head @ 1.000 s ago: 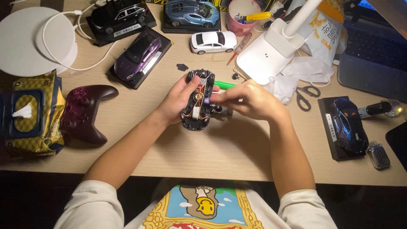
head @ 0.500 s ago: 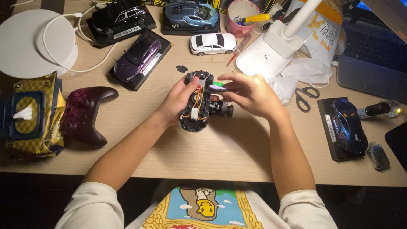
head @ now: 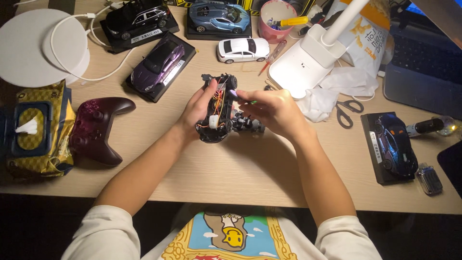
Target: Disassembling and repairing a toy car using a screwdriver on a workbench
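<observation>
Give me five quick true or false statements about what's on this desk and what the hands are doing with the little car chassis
1. The left hand holds the open toy car chassis over the desk. True.
2. The right hand rests flat on the laptop. False: it is at the chassis, its fingers pinching a small tool.
3. A dark red game controller lies left of the hands. True.
4. The scissors stand in the pink cup. False: they lie on the desk, right of the lamp base; the cup holds a yellow-handled tool.
5. The white model car sits on a black display base. False: it stands directly on the desk.
</observation>
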